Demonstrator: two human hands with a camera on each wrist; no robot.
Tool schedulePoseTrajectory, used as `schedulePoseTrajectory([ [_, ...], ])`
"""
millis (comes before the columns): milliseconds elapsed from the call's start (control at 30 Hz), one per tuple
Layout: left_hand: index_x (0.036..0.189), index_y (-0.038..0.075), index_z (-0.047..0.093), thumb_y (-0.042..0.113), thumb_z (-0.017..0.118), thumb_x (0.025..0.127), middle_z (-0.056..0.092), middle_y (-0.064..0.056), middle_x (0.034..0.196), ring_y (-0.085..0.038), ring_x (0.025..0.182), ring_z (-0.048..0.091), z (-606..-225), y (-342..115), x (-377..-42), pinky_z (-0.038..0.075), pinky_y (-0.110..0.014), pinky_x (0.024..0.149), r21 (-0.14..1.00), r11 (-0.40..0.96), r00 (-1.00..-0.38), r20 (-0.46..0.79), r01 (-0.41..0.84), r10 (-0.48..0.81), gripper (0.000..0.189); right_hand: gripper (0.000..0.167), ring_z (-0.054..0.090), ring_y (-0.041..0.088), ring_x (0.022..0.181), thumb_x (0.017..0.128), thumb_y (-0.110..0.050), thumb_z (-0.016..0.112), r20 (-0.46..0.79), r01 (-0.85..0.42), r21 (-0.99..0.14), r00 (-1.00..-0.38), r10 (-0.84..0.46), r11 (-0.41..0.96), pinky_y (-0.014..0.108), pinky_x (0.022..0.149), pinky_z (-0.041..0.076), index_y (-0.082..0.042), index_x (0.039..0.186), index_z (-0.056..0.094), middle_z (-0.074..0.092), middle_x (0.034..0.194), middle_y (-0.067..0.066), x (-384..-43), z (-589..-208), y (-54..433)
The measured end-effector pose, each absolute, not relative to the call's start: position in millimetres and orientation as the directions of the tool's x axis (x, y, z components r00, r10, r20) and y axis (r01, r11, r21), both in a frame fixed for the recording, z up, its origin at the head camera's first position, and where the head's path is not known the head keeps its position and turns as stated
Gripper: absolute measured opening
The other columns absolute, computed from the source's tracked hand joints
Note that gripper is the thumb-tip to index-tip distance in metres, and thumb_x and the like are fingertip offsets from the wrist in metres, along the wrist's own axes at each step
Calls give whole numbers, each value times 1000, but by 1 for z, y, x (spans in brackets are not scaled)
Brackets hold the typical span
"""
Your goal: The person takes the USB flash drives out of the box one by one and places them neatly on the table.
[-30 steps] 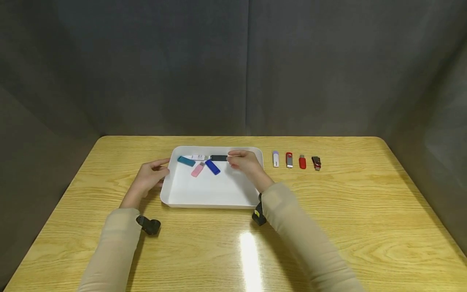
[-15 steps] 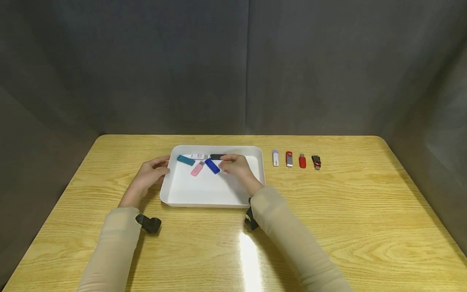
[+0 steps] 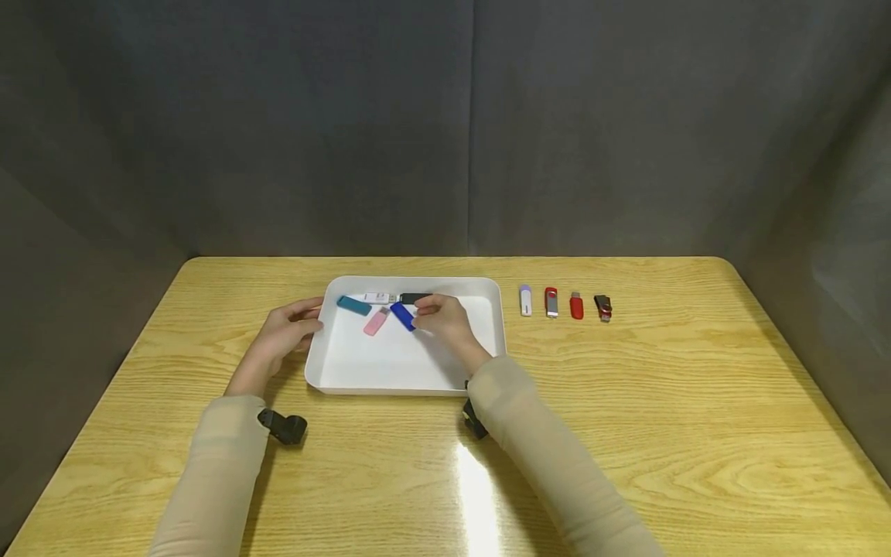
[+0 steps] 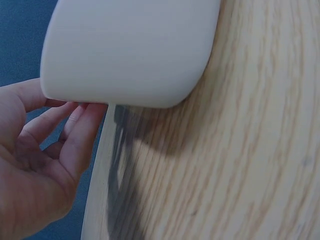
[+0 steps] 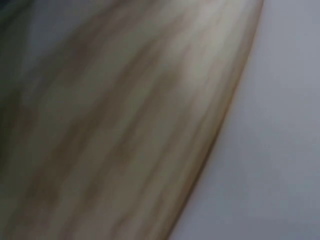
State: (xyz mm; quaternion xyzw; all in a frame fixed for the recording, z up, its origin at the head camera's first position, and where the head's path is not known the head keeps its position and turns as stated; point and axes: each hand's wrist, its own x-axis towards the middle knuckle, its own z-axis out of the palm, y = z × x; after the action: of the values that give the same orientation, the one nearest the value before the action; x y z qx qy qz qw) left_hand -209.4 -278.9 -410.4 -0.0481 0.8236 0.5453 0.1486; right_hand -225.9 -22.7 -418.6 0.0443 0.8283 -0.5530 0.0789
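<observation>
Fingers of the right hand [image 3: 445,321] are bent over the tray [image 3: 383,363], with the thumb at the right side of the blue drive [image 3: 402,316]; whether they pinch it or merely touch it cannot be told, and the right wrist view shows no fingers. Left hand [image 3: 285,333]: fingers loosely extended against the outside of the tray's left wall, not wrapped around it. The blue drive lies slanted inside the tray, towards the far wall, its upper end just beside the pink drive [image 3: 376,321] and near the black drive [image 3: 414,298], which the right hand partly covers. The white drive [image 3: 378,298] and teal drive [image 3: 354,305] lie further left. Risks, in this inspector's judgement: a thumb contact on one edge only could spin the blue drive or push it into the pink one; a low fingertip could drag the black drive along; uneven pressure from the left hand could slide the tray on the table [image 3: 661,402] and spoil the right hand's aim.
</observation>
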Motion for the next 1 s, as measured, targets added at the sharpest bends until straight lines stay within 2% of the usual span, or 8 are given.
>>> schedulePoseTrajectory([
  [300,147,6,36,10,48,95,44,-23,141,-18,107,55,-412,-276,-209,52,-14,75,892,383,-956,-286,-240,68,54,30,65,26,101,80,-2,72,-145,97,-850,-988,-53,518,29,87,52,1,109,68,70,107,17,-229,-423,-27],
  [567,148,6,35,9,46,96,43,-23,141,-24,114,54,-413,-278,-209,52,-14,76,899,373,-957,-280,-231,82,53,29,65,24,91,79,-9,75,-34,-55,-730,-992,-117,681,29,83,51,1,106,68,71,98,14,-227,-422,-30],
  [1000,148,6,35,9,47,95,44,-24,139,-18,104,55,-411,-278,-208,52,-14,73,898,383,-959,-269,-219,83,54,27,66,24,90,81,-7,71,-48,-67,-645,-991,-127,762,33,84,52,0,107,69,72,99,13,-225,-419,-31],
])
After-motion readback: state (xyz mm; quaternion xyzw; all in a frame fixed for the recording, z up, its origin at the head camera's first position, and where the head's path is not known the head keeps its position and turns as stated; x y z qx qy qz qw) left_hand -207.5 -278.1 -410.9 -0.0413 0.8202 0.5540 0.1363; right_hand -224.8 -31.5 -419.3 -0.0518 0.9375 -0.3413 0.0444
